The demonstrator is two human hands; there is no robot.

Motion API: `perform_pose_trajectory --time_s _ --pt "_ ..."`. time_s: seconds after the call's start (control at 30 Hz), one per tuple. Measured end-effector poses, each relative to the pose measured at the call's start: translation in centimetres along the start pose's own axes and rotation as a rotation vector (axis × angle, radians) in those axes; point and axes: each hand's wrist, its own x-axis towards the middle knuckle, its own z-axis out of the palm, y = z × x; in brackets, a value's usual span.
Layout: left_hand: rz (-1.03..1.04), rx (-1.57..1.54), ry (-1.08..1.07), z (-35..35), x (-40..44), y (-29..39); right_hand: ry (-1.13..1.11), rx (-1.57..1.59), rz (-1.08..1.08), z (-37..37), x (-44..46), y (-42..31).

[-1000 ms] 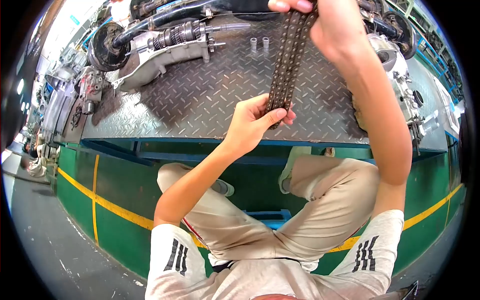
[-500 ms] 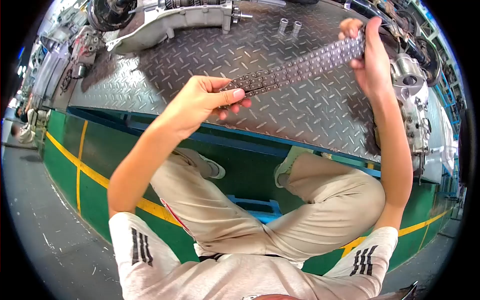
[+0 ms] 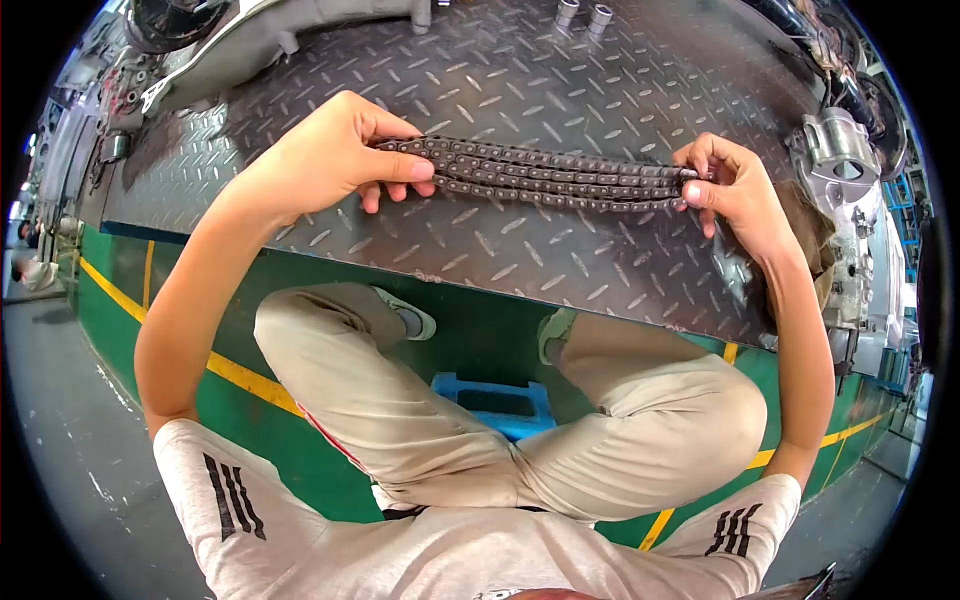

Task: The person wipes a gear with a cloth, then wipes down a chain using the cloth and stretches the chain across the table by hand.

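Note:
A dark metal roller chain (image 3: pixel 560 180), folded into several side-by-side strands, stretches nearly level between my hands in the head view. My left hand (image 3: pixel 375 160) pinches its left end between thumb and fingers. At the other end, my right hand (image 3: pixel 730 185) grips the chain with thumb and fingertips. The strands are slightly spread in the middle, over the diamond-plate bench top (image 3: pixel 480 240). Whether the chain touches the plate, I cannot tell.
Two small metal sleeves (image 3: pixel 598 20) stand at the back of the bench. A grey cast housing (image 3: pixel 240 50) lies back left, a silver metal casting (image 3: pixel 835 150) at the right. Below the bench's front edge, a blue stool (image 3: pixel 500 405) sits between my legs.
My right hand has come down, so the slanted chain is now nearly level. My left hand has shifted left and slightly up. The strands have spread a little.

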Motion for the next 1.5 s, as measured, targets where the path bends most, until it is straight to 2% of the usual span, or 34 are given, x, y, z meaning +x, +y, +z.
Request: perform_pose_trajectory --time_s 0.1,0.13,0.2,0.23,0.27,0.33,0.4,0.47,0.53,0.6,0.63,0.77,0.8,0.83,0.9,0.97,1.1,1.37,1.5 --pt "0.048 0.302 0.106 0.1 0.2 0.9 0.036 -0.109 0.022 1.0 -1.0 -0.8" --pt "0.039 0.302 0.101 0.3 0.1 0.6 0.034 -0.101 0.029 1.1 -1.4 -0.5" --pt "0.194 0.401 0.268 0.8 -0.4 -0.4 0.098 -0.401 -0.241 1.3 -2.2 0.2" --pt "0.191 0.465 0.335 1.3 -0.8 -0.7 0.132 -0.484 -0.224 2.4 -3.1 -0.8" --pt "0.186 0.469 0.331 1.8 -1.1 -1.4 0.157 -0.604 -0.307 2.9 -3.7 -0.5" --pt "0.62 0.659 0.482 2.5 -1.4 -3.2 0.209 -0.666 -0.397 3.9 -4.7 0.2" --pt "0.582 0.612 0.491 2.8 -1.7 -3.7 0.229 -0.692 -0.432 4.4 -5.1 0.5" --pt "0.766 0.823 0.548 2.8 -1.3 -3.6 0.248 -0.842 -0.535 4.7 -5.3 0.3" --pt "0.741 0.848 0.566 2.8 -1.4 -3.4 0.254 -0.817 -0.511 4.6 -5.2 0.5" --pt "0.515 0.623 0.448 2.2 -1.5 -3.3 0.225 -0.917 -0.596 4.2 -5.1 0.3" --pt "0.449 0.548 0.415 1.9 -1.5 -3.2 0.237 -0.884 -0.558 4.1 -5.2 0.6" --pt "0.488 0.541 0.389 1.3 -1.5 -3.5 0.241 -0.891 -0.583 4.4 -5.5 0.6" --pt "0.488 0.542 0.389 1.6 -1.5 -3.2 0.263 -0.843 -0.524 4.7 -5.5 0.2" --pt "0.547 0.536 0.418 2.0 -1.5 -3.0 0.285 -0.795 -0.464 5.1 -5.5 0.0" --pt "0.677 0.573 0.456 2.3 -1.2 -3.0 0.258 -0.809 -0.473 5.7 -4.8 -0.3" --pt "0.655 0.56 0.453 2.5 -1.1 -2.9 0.173 -0.949 -0.53 5.6 -3.7 -1.0" --pt "0.617 0.513 0.496 3.4 -1.3 -3.0 0.167 -0.99 -0.587 6.3 -2.6 -0.9" --pt "0.722 0.574 0.689 4.3 -1.1 -4.1 0.218 -0.939 -0.562 6.6 -3.5 -0.7" --pt "0.643 0.528 0.659 3.9 -1.8 -4.2 0.173 -0.91 -0.55 6.4 -3.4 -0.7"
